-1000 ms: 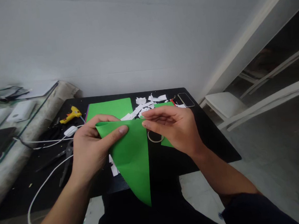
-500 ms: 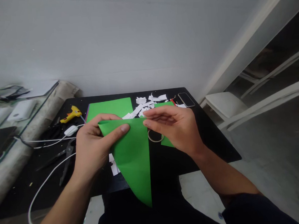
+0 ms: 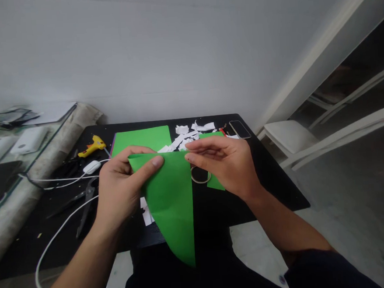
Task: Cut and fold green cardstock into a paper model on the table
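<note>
A folded sheet of green paper [image 3: 172, 193] hangs between my hands above the front of the table, its lower end narrowing to a point. My left hand [image 3: 124, 179] grips its upper left part, thumb flat on the near face and fingers behind. The top left edge curls in a loop near those fingers. With thumb and fingertips, my right hand [image 3: 226, 161] pinches the upper right corner. Just below my right fingers a pale ring [image 3: 201, 181] lies on the table, beside a smaller green paper piece [image 3: 216, 184] partly hidden by that hand.
The black table [image 3: 266, 178] carries a stack of green sheets [image 3: 142, 138], white paper scraps [image 3: 178, 141], a phone [image 3: 240, 129], a yellow glue gun [image 3: 93, 146], scissors [image 3: 87, 199] and white cables [image 3: 58, 234]. A white chair [image 3: 290, 136] stands to the right.
Almost nothing differs. My left thumb has slid very slightly left along the paper, and the whole view has shifted a little.
</note>
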Demonstrator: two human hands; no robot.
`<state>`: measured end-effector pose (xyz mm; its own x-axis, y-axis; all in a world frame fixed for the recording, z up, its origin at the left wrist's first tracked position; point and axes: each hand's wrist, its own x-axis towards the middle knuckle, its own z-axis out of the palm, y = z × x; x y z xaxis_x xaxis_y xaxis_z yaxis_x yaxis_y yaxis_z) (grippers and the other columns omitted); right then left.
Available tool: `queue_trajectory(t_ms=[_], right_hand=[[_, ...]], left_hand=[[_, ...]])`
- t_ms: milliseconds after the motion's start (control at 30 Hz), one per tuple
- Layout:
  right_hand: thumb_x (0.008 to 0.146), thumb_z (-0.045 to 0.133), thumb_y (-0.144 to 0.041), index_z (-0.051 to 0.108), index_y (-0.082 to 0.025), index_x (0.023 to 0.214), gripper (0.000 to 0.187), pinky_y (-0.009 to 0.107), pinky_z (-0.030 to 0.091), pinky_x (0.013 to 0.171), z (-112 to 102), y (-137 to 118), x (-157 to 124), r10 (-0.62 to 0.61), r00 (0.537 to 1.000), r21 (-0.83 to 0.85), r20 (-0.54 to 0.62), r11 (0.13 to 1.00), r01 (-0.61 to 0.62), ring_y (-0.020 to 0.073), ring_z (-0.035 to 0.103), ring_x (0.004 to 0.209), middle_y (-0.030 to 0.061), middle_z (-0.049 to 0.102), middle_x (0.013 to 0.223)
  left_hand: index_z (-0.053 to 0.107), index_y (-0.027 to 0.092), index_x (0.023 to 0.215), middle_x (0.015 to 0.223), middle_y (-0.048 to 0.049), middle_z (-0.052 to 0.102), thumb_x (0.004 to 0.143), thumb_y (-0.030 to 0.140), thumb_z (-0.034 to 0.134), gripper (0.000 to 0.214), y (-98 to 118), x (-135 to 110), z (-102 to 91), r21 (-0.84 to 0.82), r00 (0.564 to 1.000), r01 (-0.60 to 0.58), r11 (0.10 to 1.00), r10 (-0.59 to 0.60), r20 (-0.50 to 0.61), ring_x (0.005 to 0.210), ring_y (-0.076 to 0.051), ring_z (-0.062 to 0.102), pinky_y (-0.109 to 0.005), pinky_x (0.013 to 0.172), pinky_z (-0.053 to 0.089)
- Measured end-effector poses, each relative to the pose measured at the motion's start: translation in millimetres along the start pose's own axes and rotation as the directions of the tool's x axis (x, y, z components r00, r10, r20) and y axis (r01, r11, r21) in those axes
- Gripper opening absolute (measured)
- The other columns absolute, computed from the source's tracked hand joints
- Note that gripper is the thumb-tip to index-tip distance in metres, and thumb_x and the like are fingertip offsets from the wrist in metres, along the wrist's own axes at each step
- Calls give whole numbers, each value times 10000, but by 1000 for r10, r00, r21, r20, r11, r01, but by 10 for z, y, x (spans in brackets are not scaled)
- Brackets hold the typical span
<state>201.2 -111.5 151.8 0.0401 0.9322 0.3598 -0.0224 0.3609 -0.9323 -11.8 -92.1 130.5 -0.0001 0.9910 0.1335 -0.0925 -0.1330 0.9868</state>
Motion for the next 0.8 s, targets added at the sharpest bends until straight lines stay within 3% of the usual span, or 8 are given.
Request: queue_trajectory(t_ms=[167,267,400,567,667,800], right_hand=[[771,909,-189,857,-244,937,182,309,724,774,-26,15,19,-8,999,-2,-50,1000,8,174,811,796,3,832,852],[768,908,-190,857,-239,924,171,321,724,774,-43,35,38,-14,997,-25,-78,1000,12,176,807,785,7,829,840],[770,899,-189,855,-229,912,155,313,717,768,-37,74,75,-23,995,-27,-93,999,20,171,801,779,10,826,834],[745,915,-221,849,-221,892,161,341,714,789,-25,107,103,-12,989,-14,-146,1000,10,186,796,790,18,819,822],[736,928,-269,844,-218,900,191,369,714,801,-29,112,94,21,989,-30,-149,999,-26,197,792,797,29,816,833],[724,942,-332,832,-213,914,249,378,705,840,-38,132,96,74,990,8,-123,997,-74,202,791,841,36,813,859]], left_hand=[[782,221,836,671,24,673,810,411,888,219,-43,26,-55,-71,998,-51,996,48,-40,561,-105,570,-227,528,476],[765,211,741,605,43,582,825,406,882,242,-71,44,-100,36,982,-143,989,146,-117,556,-85,479,-224,527,396],[780,218,781,619,39,561,875,428,839,237,-142,67,-111,129,964,-204,970,222,-147,560,-93,437,-246,515,347],[741,217,831,642,37,521,923,493,772,292,-261,56,-80,49,994,-103,993,104,-18,554,-104,423,-251,504,324],[641,204,696,584,51,452,899,473,799,373,-296,53,-91,99,996,-81,992,84,-25,515,-98,355,-255,484,272],[624,199,671,578,44,448,894,480,798,398,-307,102,-119,106,997,-72,992,74,-15,512,-103,367,-253,481,289]])
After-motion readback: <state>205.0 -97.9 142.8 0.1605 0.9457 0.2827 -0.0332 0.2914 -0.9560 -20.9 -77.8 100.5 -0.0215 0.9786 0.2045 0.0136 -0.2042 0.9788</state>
